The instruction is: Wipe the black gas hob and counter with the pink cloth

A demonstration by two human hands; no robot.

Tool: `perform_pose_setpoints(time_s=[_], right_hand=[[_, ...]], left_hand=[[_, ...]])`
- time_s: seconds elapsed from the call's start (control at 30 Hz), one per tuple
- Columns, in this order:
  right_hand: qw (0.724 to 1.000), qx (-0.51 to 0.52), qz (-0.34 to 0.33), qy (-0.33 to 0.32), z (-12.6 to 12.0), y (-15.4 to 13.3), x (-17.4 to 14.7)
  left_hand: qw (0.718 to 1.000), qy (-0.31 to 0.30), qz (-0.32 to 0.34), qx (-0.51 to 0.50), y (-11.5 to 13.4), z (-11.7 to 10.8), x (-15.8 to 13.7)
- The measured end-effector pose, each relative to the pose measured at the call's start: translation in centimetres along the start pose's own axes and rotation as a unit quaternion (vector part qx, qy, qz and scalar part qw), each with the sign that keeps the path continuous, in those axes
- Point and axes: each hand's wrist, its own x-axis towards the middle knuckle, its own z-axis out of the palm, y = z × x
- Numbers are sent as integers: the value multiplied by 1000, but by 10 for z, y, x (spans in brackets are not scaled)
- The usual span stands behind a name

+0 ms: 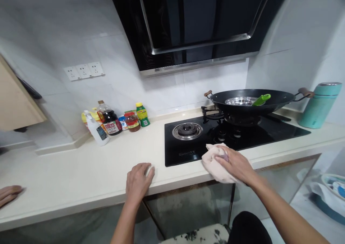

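Note:
My right hand (235,163) grips a pale pink cloth (215,165) at the front edge of the black gas stove (178,156). Part of the cloth lies on the stove's glass, and the rest hangs over the counter edge. Left of the stove, my left hand (138,179) rests on the white countertop (81,172) near its front edge, fingers slightly bent, thumb apart, holding nothing. An uncovered burner (188,130) shows on the stove's left side. A black wok (277,102) sits over the right side, with a shiny metal dish (237,101) and a green-handled utensil (261,100) inside.
A white spray bottle (97,129), a dark sauce bottle (110,120), a red-lidded jar (132,122) and a yellow-capped green bottle (142,114) stand by the wall. A teal flask (319,105) is at right. Another person's hand (10,194) rests at far left. The range hood (202,24) overhangs.

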Motion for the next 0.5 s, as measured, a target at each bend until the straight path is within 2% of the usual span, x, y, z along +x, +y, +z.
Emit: perform_pose_setpoints(time_s=[0.1,0.23,0.4,0.5], right_hand=[[999,-43,20,-7,-2,-4,15],[998,-53,10,-22,19,-36,36],[991,-5,-103,-82,51,-96,57],[978,22,-172,-115,61,-114,71]], left_hand=[[1000,4,2,7,2,0,0],[1000,-1,3,17,3,-1,0],[1000,-7,5,22,2,-1,0],[1000,-8,6,21,0,0,-1]])
